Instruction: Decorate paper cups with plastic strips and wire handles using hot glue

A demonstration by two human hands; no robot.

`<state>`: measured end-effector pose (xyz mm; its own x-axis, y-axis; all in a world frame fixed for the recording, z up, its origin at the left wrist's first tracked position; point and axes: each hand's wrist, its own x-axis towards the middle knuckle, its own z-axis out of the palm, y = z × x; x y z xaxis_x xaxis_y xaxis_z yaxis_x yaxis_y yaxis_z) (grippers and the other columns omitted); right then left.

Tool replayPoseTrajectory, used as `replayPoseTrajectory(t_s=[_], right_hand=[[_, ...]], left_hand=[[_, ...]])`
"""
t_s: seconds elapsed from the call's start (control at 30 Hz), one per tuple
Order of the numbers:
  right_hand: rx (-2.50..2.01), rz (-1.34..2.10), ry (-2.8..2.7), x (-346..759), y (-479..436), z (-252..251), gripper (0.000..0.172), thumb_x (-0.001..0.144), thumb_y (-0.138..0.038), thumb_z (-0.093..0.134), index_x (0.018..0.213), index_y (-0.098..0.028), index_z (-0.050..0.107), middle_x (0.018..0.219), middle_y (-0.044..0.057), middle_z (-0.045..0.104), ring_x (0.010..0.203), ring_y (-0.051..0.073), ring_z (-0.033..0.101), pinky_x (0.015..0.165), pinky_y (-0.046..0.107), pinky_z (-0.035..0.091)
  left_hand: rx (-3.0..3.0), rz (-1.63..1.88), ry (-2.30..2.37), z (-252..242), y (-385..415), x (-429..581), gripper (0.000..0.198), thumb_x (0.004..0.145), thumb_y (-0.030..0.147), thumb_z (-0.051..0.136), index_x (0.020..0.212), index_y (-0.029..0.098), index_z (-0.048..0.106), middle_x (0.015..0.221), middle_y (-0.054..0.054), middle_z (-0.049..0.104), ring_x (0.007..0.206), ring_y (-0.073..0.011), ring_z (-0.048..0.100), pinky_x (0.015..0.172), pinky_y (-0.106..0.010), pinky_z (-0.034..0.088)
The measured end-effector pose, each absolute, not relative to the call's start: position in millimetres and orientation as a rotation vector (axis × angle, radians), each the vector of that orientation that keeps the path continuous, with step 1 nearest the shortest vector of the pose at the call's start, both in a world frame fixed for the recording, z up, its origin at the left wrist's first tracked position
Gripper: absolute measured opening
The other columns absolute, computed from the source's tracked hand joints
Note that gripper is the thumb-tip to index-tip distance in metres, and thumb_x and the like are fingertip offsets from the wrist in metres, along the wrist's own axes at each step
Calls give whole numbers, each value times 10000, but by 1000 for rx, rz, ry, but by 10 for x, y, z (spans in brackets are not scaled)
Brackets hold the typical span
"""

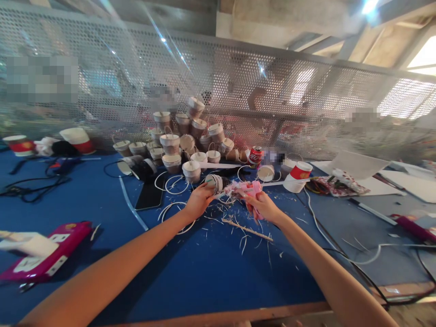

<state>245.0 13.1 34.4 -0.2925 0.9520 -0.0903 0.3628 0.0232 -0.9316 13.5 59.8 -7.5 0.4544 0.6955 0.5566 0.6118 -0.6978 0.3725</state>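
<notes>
My left hand (198,200) is closed around a small cup (214,182) tipped on its side, its round end towards me. In my right hand (261,205) is a pink hot glue gun (252,192), fingers wrapped round its handle. The glue gun's nozzle points left at the cup, and a pale glue stick (285,182) sticks out of its back to the right. Whether the nozzle touches the cup I cannot tell. Pale cord loops (177,184) and a thin stick (247,230) lie near my hands among scattered shreds.
Several small lidded pots (169,143) are heaped against a perforated metal screen (238,68). A phone (150,195) lies left of my hands. Also about are a red can (255,155), a red-and-white paper cup (298,176), a magenta power strip (64,243) and a white cable (320,227).
</notes>
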Motion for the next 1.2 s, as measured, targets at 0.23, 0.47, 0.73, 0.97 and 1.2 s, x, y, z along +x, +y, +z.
replayPoseTrajectory(t_s=[0.23,0.47,0.73,0.97,1.2], right_hand=[[-1351,1256,-1668,2426,122,336,525,684,-643,518,423,-194,446,323,-22,448,276,77,417,279,193,298],[-1377,1225,-1595,2442,134,317,480,691,-602,551,456,-208,407,351,-49,408,280,76,404,265,203,316],[-1396,1174,-1623,2465,144,302,494,720,-592,526,437,-218,373,317,-49,371,270,82,390,261,208,309],[-1309,1211,-1661,2490,140,345,519,728,-659,442,520,-188,508,351,-13,471,268,100,407,286,229,302],[-1607,194,-1913,2647,71,560,366,835,-487,398,859,-161,565,775,89,625,679,206,610,576,279,448]], left_hand=[[2520,1048,1190,-18,574,157,123,736,123,600,626,177,609,672,2,657,740,-165,629,1002,-386,371],[2473,1079,1183,0,567,143,176,720,135,601,558,178,547,590,21,598,681,-153,603,982,-380,391],[2451,1103,1150,1,559,135,234,733,133,577,513,177,512,534,33,529,657,-144,576,985,-380,378],[2234,1103,1305,40,529,163,256,695,201,624,471,158,509,552,29,518,613,-126,502,752,-277,433],[1901,1018,1381,45,565,130,333,657,386,623,463,136,519,448,61,281,476,-67,246,454,-219,197]])
